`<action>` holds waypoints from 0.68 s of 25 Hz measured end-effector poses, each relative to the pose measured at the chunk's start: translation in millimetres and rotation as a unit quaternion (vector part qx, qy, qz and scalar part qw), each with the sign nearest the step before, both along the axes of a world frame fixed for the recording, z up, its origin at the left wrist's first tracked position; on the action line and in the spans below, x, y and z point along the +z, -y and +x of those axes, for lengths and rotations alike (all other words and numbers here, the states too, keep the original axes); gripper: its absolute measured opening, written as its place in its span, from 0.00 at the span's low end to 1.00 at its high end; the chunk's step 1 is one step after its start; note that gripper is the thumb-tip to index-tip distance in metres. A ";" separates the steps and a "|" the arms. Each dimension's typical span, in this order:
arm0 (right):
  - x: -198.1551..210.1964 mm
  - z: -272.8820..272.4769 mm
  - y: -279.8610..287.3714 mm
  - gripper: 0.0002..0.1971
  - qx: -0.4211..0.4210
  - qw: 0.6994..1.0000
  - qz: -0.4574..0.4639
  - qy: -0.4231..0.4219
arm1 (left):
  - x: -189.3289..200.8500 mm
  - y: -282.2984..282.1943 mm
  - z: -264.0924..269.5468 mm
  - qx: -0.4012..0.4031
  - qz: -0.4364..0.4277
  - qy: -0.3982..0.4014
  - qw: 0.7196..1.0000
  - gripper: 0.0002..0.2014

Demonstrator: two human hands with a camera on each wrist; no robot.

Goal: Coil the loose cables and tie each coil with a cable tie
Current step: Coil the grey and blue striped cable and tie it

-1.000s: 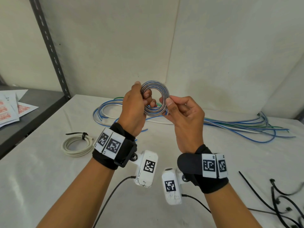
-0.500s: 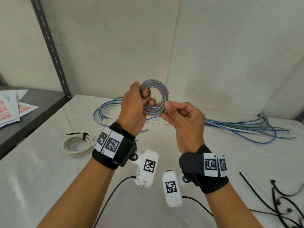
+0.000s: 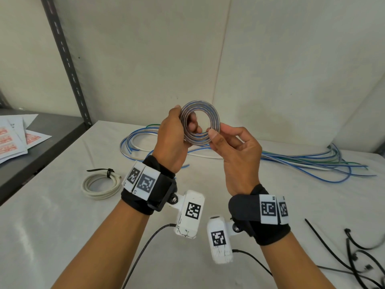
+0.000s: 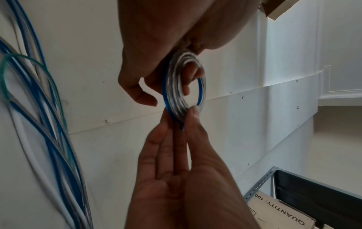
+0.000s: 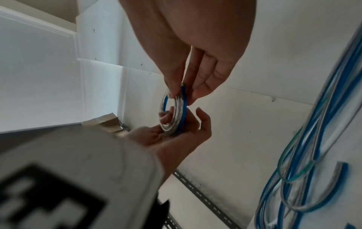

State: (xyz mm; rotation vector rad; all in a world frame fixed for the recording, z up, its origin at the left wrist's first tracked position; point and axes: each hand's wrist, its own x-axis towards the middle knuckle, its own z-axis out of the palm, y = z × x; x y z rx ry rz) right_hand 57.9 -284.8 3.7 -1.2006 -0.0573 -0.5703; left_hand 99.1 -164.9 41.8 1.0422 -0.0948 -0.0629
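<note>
Blue-and-silver cable, wound tight into a small flat coil (image 3: 200, 122), is held up in the air above the worktop (image 3: 52, 215), at about 12 o'clock from the wrists and in front of the back wall. Left hand (image 3: 171, 140) grips the coil's 9 o'clock side, fingers curled through the opening and thumb on the near face. Right hand (image 3: 235, 151) pinches the rim at about 5 o'clock between thumb and fingertips; the left wrist view shows a short blue cable end poking out just under that pinch, so the free end looks tucked and held rather than secured. No tie is on this coil as far as any view shows. Judgement on progress: one cable is finished, a white coil (image 3: 101, 185) lying on the worktop at 9 o'clock of the left wrist, with a black tie (image 3: 109, 173) cinched round its top edge. The coil in hand is wound but not yet tied. Spare black cable ties (image 3: 354, 253) lie loose at the 4 o'clock corner of the worktop, well apart from both hands, so one hand would have to let go to fetch one, and the winding could spring open if the remaining grip is slack. Still to do: a long bundle of loose cables (image 3: 302, 161), blue, green and white, stretched along the back of the worktop from 11 to 2 o'clock, uncoiled. Count of cables in it cannot be told.
</note>
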 end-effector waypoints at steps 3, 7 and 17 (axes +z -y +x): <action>1.9 3.5 13.1 0.08 0.022 0.996 -0.086 0.008 | -1.0 -8.6 5.0 0.008 0.126 0.028 0.992 0.24; 4.0 7.7 32.9 0.10 0.061 0.968 -0.245 -0.002 | -4.1 -19.2 7.3 -0.035 0.352 0.090 0.931 0.27; 12.9 4.5 47.9 0.09 0.116 0.959 -0.260 -0.002 | -7.0 -8.4 -0.2 -0.134 0.333 0.087 0.929 0.23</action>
